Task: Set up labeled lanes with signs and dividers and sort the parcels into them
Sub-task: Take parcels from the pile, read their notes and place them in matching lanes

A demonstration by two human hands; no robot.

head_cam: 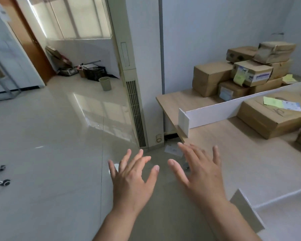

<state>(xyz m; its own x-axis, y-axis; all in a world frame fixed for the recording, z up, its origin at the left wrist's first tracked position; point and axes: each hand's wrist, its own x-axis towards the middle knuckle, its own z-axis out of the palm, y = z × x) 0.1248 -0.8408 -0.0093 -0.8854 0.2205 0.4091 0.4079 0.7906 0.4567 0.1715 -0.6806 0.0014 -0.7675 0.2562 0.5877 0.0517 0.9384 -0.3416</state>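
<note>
Tall air conditioner (132, 94) against the wall, green bin (105, 83) beyond, black crate (96, 73) behind it

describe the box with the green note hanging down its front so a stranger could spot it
Look at the pile of cardboard boxes in the table's far corner, behind the white divider. The box sits mid-pile; only it has a blue-and-white label beside its green note.

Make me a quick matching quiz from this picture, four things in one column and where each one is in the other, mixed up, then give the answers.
Things:
1. stack of boxes
2. flat box
3. green bin
4. left hand

Places:
A. on the floor by the black crate
B. over the floor, fingers spread
C. behind the white divider
D. in front of the white divider

Pairs: 1-C, 2-D, 3-A, 4-B
</note>
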